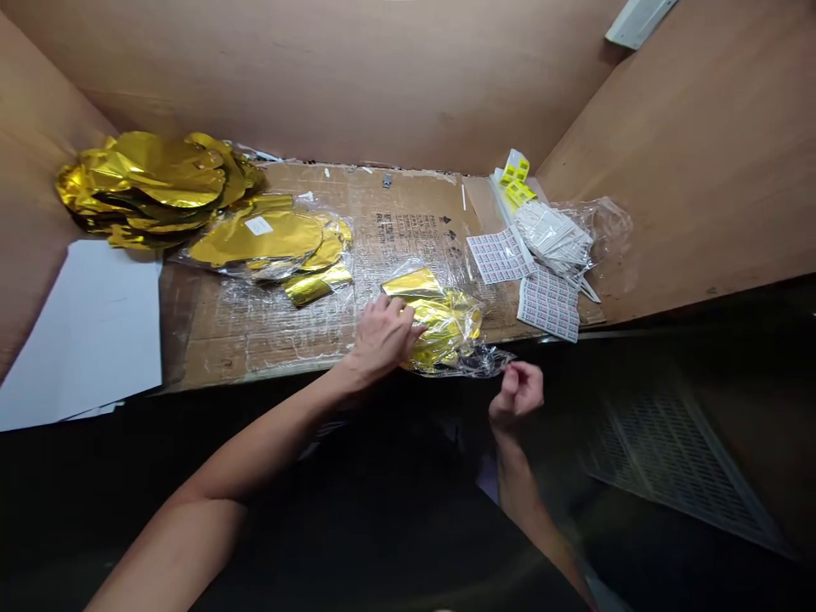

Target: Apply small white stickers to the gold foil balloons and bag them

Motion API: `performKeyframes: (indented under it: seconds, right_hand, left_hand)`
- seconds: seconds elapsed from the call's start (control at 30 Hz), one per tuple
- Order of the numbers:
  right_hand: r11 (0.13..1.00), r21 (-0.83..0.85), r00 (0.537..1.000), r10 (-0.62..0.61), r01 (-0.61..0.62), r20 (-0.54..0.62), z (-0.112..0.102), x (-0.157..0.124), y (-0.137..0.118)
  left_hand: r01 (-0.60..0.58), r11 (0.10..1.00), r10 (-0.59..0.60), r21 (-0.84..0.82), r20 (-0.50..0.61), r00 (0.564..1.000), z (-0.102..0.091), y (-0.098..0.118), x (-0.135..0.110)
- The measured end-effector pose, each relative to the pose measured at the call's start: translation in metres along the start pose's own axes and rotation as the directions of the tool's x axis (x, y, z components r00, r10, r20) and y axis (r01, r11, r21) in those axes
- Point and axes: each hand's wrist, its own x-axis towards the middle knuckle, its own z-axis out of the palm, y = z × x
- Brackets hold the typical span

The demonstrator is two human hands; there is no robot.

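While left hand [382, 337] presses one foil bag [443, 327] — right hand [516, 395] beside it.

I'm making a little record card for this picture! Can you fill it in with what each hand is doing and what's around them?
Left hand: resting on gold foil balloons in a clear plastic bag
Right hand: fingers curled, just beside the bag's end
Gold pile: loose gold foil balloons in the far left corner
Second bag: more gold foil on the cardboard sheet
Right side: printed label sheets, yellow labels
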Motion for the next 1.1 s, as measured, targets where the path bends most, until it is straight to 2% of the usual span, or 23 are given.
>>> performKeyframes:
  seconds: [0.03, 0.07, 0.13, 0.2, 0.27, 0.3, 0.33, 0.37, 0.4, 0.43, 0.47, 0.5, 0.53, 0.63, 0.7, 0.77, 0.8, 0.83, 0.87, 0.93, 0.97, 1.03, 1.1]
  right_hand:
    - [0.995, -0.079, 0.998, -0.056, 0.059, 0.039, 0.001, 0.015, -0.011]
    - [0.978, -0.148, 0.982, -0.124, 0.145, 0.145, 0.005, 0.032, -0.024]
    - [0.912, -0.295, 0.914, -0.167, 0.286, 0.369, 0.021, 0.065, -0.049]
    - [0.850, -0.381, 0.822, -0.101, 0.365, 0.561, 0.040, 0.087, -0.066]
    - [0.842, -0.323, 0.703, -0.090, 0.432, 0.706, 0.053, 0.094, -0.065]
    - [0.858, -0.271, 0.671, -0.110, 0.437, 0.733, 0.055, 0.090, -0.059]
    - [0.880, -0.230, 0.680, -0.134, 0.416, 0.721, 0.053, 0.083, -0.047]
    - [0.905, -0.219, 0.739, -0.139, 0.365, 0.660, 0.047, 0.073, -0.033]
    - [0.929, -0.237, 0.825, -0.111, 0.284, 0.555, 0.039, 0.061, -0.015]
    - [0.947, -0.266, 0.906, -0.053, 0.179, 0.420, 0.028, 0.048, 0.003]
    - [0.955, -0.290, 0.959, 0.016, 0.069, 0.282, 0.017, 0.036, 0.022]
    - [0.955, -0.296, 0.979, 0.085, -0.027, 0.185, 0.005, 0.024, 0.039]
    - [0.952, -0.290, 0.979, 0.147, -0.102, 0.140, -0.005, 0.014, 0.052]
    - [0.955, -0.213, 0.962, 0.236, -0.204, 0.135, -0.027, -0.005, 0.064]
    - [0.977, -0.100, 0.982, 0.190, -0.191, -0.018, -0.036, -0.008, 0.047]
    - [0.996, 0.045, 0.972, 0.081, -0.073, -0.219, -0.043, -0.003, 0.017]
    - [0.994, 0.109, 0.965, 0.014, 0.015, -0.260, -0.044, 0.000, 0.002]
    - [0.982, 0.161, 0.970, -0.059, 0.099, -0.236, -0.045, 0.004, -0.012]
    - [0.966, 0.200, 0.978, -0.131, 0.162, -0.160, -0.043, 0.008, -0.024]
    - [0.958, 0.199, 0.968, -0.229, 0.205, 0.104, -0.037, 0.016, -0.036]
    - [0.971, 0.141, 0.937, -0.226, 0.195, 0.265, -0.033, 0.019, -0.038]
    - [0.985, -0.070, 0.838, -0.094, 0.156, 0.537, -0.026, 0.023, -0.032]
    - [0.956, -0.264, 0.737, 0.084, 0.131, 0.670, -0.021, 0.023, -0.021]
  left_hand:
    - [-0.060, 0.998, 0.060, 0.001, -0.002, 0.998, 0.005, 0.005, 0.011]
    - [-0.110, 0.994, 0.110, 0.010, 0.006, 0.994, 0.011, 0.010, 0.021]
    - [-0.177, 0.984, 0.176, 0.021, 0.038, 0.984, 0.025, 0.018, 0.037]
    - [-0.157, 0.988, 0.156, 0.007, 0.060, 0.986, 0.037, 0.022, 0.044]
    - [-0.103, 0.995, 0.104, -0.011, 0.059, 0.993, 0.043, 0.022, 0.043]
    - [-0.081, 0.997, 0.082, -0.017, 0.054, 0.995, 0.044, 0.020, 0.041]
    - [-0.067, 0.997, 0.068, -0.023, 0.053, 0.996, 0.044, 0.018, 0.039]
    - [-0.061, 0.998, 0.063, -0.028, 0.056, 0.996, 0.043, 0.017, 0.037]
    - [-0.056, 0.998, 0.058, -0.031, 0.061, 0.996, 0.042, 0.016, 0.035]
    - [-0.046, 0.998, 0.048, -0.033, 0.063, 0.997, 0.041, 0.015, 0.034]
    - [-0.035, 0.999, 0.037, -0.038, 0.062, 0.997, 0.041, 0.015, 0.034]
    - [-0.025, 0.999, 0.027, -0.046, 0.059, 0.998, 0.042, 0.015, 0.035]
    - [-0.017, 0.998, 0.020, -0.060, 0.056, 0.998, 0.042, 0.015, 0.036]
    - [-0.001, 0.990, 0.008, -0.144, 0.053, 0.999, 0.044, 0.015, 0.043]
    - [0.021, 0.975, -0.015, -0.223, 0.030, 0.999, 0.042, 0.015, 0.048]
    - [0.038, 0.953, -0.042, -0.299, -0.006, 0.999, 0.037, 0.016, 0.053]
    - [0.041, 0.944, -0.051, -0.328, -0.021, 0.998, 0.034, 0.016, 0.056]
    - [0.035, 0.936, -0.049, -0.349, -0.031, 0.998, 0.030, 0.017, 0.058]
    - [0.019, 0.932, -0.032, -0.362, -0.032, 0.999, 0.027, 0.018, 0.060]
    - [-0.038, 0.928, 0.039, -0.371, -0.006, 0.999, 0.021, 0.017, 0.065]
    - [-0.071, 0.925, 0.087, -0.372, 0.025, 0.996, 0.018, 0.014, 0.069]
    - [-0.090, 0.929, 0.129, -0.360, 0.088, 0.988, 0.013, 0.003, 0.079]
    - [-0.007, 0.958, 0.038, -0.286, 0.103, 0.994, 0.008, -0.015, 0.093]
